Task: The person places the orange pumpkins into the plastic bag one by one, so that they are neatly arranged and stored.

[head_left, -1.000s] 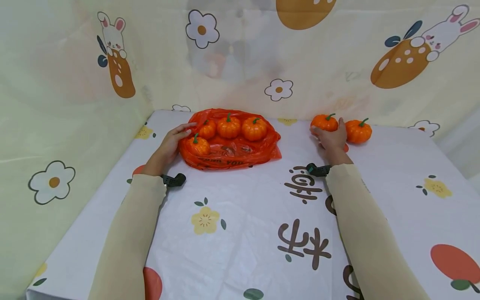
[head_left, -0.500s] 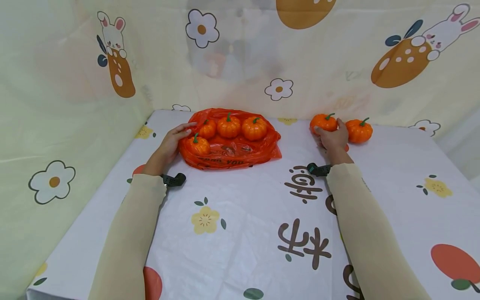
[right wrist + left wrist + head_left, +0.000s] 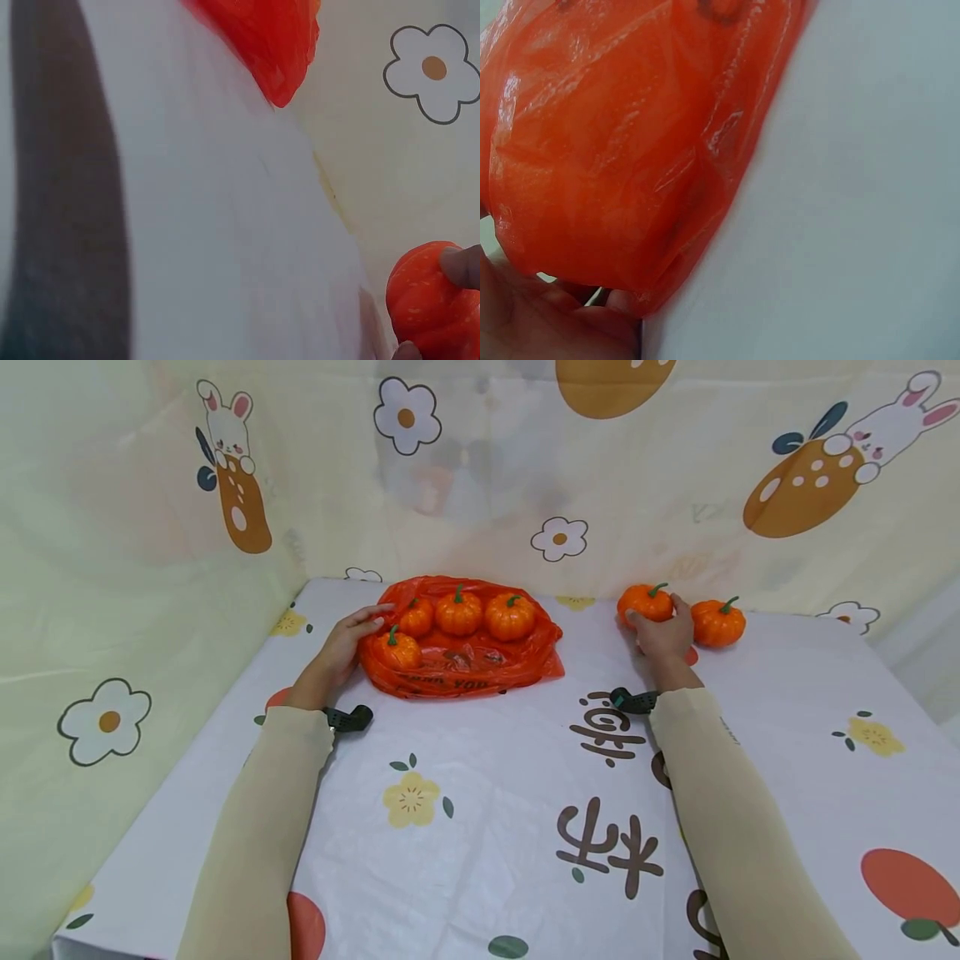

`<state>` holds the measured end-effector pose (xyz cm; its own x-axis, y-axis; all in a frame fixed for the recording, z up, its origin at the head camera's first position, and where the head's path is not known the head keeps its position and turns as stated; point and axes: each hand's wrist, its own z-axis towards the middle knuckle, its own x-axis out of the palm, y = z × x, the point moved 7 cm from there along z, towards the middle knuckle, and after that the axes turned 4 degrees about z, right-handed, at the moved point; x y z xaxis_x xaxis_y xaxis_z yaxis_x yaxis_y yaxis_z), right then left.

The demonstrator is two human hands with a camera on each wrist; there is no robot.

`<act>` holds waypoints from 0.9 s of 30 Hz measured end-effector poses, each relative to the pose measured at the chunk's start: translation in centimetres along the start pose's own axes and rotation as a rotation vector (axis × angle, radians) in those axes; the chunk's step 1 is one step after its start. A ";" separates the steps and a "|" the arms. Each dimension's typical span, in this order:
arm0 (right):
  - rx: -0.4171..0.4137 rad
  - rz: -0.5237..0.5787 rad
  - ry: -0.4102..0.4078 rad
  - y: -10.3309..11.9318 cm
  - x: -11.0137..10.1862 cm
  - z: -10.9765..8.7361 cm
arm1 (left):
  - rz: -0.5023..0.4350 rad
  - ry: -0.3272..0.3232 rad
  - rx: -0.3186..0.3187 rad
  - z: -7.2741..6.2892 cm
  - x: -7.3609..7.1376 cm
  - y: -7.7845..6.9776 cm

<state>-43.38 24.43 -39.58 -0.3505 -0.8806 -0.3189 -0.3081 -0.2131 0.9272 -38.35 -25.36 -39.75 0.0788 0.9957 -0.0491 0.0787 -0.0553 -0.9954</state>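
A red plastic bag [image 3: 480, 670] lies spread at the back of the table with several small orange pumpkins inside, among them one pumpkin [image 3: 510, 617] at its right. My left hand [image 3: 343, 643] holds the bag's left edge, fingers over the rim; in the left wrist view the hand [image 3: 551, 319] shows at the bag's lower edge, partly cut off. My right hand [image 3: 667, 637] grips another pumpkin [image 3: 647, 604] between thumb and fingers. The right wrist view shows this pumpkin [image 3: 424, 304] from the side with fingertips on it. Just right of that hand sits a further pumpkin [image 3: 717, 623].
A white printed cloth [image 3: 480, 827] covers the table. Behind it hangs a pale curtain [image 3: 480, 485] with rabbit and flower prints, close to the bag and pumpkins. Another curtain side [image 3: 150, 610] runs along the left edge.
The pumpkin in my right hand has shifted slightly up and left, a little away from the one beside it. My left hand and the bag stay put.
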 end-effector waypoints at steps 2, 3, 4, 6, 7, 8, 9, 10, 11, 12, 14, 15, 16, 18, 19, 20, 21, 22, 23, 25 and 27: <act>-0.007 -0.003 -0.001 0.2 0.0 -0.1 | 0.001 0.001 0.000 0.1 0.1 0.0; -0.008 0.001 0.001 0.2 0.0 -0.1 | 0.000 0.003 0.000 0.1 0.1 0.0; -0.009 0.006 0.000 0.3 -0.1 -0.1 | -0.002 0.003 0.001 0.2 0.1 0.0; -0.010 0.006 -0.002 0.3 -0.1 -0.1 | -0.005 0.006 0.002 0.2 0.2 0.0; -0.007 0.011 -0.001 0.3 -0.1 -0.1 | -0.003 0.008 0.003 0.3 0.2 0.0; -0.006 0.017 -0.002 0.3 0.0 0.0 | -0.003 0.010 0.003 0.3 0.2 0.0; -0.004 0.026 0.000 0.3 0.0 0.0 | -0.006 0.011 0.004 0.3 0.2 0.0; -0.001 0.033 0.001 0.3 0.1 0.0 | -0.005 0.011 0.003 0.2 0.2 0.0; 0.001 0.039 0.001 0.4 0.1 0.0 | -0.005 0.010 0.003 0.2 0.2 0.0; 0.003 0.052 0.003 0.4 0.2 -0.1 | -0.003 0.009 0.001 0.1 0.1 0.0; 0.007 0.074 0.007 0.5 0.2 -0.2 | -0.002 0.008 0.001 0.0 0.1 0.0; 0.010 0.084 0.009 0.5 0.3 -0.2 | -0.001 0.008 0.002 0.0 0.1 0.0; 0.012 0.091 0.009 0.6 0.3 -0.3 | 0.002 0.008 0.001 0.0 0.1 0.0; 0.015 0.100 0.010 0.6 0.3 -0.4 | -0.001 0.008 0.004 0.0 0.1 0.0; 0.017 0.104 0.012 0.6 0.3 -0.4 | -0.003 0.008 0.006 0.0 0.1 0.0; 0.018 0.110 0.014 0.7 0.3 -0.5 | -0.003 0.008 0.008 0.0 0.1 0.0; 0.020 0.112 0.017 0.7 0.3 -0.5 | -0.001 0.008 0.008 0.0 0.1 0.0; 0.020 0.116 0.020 0.7 0.3 -0.6 | -0.001 0.009 0.008 0.0 0.1 0.0; 0.021 0.117 0.021 0.8 0.3 -0.6 | -0.001 0.009 0.009 0.0 0.1 0.0; 0.023 0.125 0.025 0.8 0.3 -0.7 | 0.002 0.009 0.008 0.1 0.1 0.0; 0.028 0.144 0.029 0.9 0.4 -0.7 | 0.004 0.008 0.004 0.1 0.1 0.0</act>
<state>-43.11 23.60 -38.76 -0.3674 -0.9132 -0.1766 -0.2810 -0.0720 0.9570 -38.40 -25.23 -39.73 0.0874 0.9948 -0.0526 0.0744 -0.0592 -0.9955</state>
